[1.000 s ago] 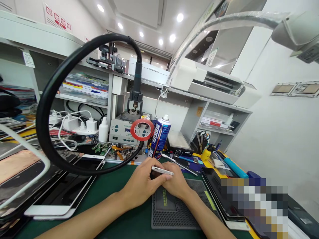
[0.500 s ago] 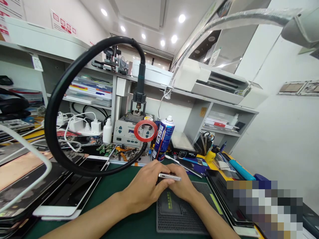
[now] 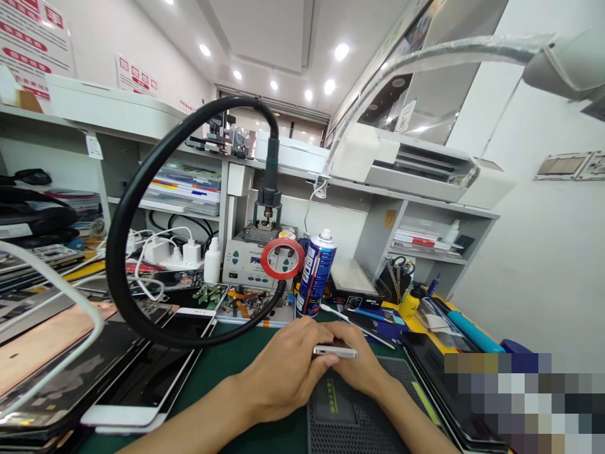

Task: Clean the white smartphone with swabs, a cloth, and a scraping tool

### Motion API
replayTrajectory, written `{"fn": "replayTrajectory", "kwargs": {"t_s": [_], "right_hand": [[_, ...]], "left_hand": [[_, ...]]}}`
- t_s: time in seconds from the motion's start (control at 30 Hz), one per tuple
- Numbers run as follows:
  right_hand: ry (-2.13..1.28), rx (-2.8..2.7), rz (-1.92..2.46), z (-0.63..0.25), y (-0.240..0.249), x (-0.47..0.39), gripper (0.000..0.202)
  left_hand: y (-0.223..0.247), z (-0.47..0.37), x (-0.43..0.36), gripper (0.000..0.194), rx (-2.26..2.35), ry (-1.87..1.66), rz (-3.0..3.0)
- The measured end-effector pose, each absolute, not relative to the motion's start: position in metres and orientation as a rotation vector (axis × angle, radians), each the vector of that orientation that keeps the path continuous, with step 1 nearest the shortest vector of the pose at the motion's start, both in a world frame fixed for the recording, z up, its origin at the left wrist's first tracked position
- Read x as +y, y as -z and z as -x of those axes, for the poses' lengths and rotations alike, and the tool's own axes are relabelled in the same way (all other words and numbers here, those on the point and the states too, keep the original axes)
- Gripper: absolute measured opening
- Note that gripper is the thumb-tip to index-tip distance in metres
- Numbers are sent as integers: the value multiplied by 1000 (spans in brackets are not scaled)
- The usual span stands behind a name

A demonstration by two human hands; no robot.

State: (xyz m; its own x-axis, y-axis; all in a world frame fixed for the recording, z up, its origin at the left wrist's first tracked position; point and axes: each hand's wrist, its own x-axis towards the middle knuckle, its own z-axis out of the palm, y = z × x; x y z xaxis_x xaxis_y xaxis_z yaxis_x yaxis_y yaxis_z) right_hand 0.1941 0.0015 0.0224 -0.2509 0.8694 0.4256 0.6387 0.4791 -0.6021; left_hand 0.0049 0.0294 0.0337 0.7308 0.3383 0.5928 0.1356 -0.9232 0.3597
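Observation:
Between my two hands is a smartphone, its silver edge facing me and one end showing past my fingers. My left hand wraps around its left side, with the thumb along the near edge. On the far right side, my right hand has its fingers closed about the phone; most of them are hidden behind it. Both hands hover over a dark textured repair mat, which lies on a green work mat.
A black hose loops up from a soldering or hot-air station. Behind my hands stands a blue spray can. White-framed phones lie at left, dark phones at right. A small parts tray sits beyond.
The whole view has shifted, so the bench appears slightly lower and further right. My hands keep the same hold on the phone.

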Motion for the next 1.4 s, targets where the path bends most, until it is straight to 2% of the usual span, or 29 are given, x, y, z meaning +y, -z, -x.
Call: {"fn": "replayTrajectory", "kwargs": {"t_s": [0.57,0.77,1.1,1.4], "right_hand": [[-349,-1968,1285,-196,-21,3,19],[-413,-1954,1229,-195,-27,-1,37],[-410,-1980,1204,-196,-33,-4,30],[-228,-2025,1189,-201,-26,-2,37]], "left_hand": [[-43,0,32,25,368,-873,-2481],[-49,-1,33,30,332,-874,-2498],[-42,-2,35,32,369,-895,-2533],[-40,-6,32,28,386,-980,-2483]]}}
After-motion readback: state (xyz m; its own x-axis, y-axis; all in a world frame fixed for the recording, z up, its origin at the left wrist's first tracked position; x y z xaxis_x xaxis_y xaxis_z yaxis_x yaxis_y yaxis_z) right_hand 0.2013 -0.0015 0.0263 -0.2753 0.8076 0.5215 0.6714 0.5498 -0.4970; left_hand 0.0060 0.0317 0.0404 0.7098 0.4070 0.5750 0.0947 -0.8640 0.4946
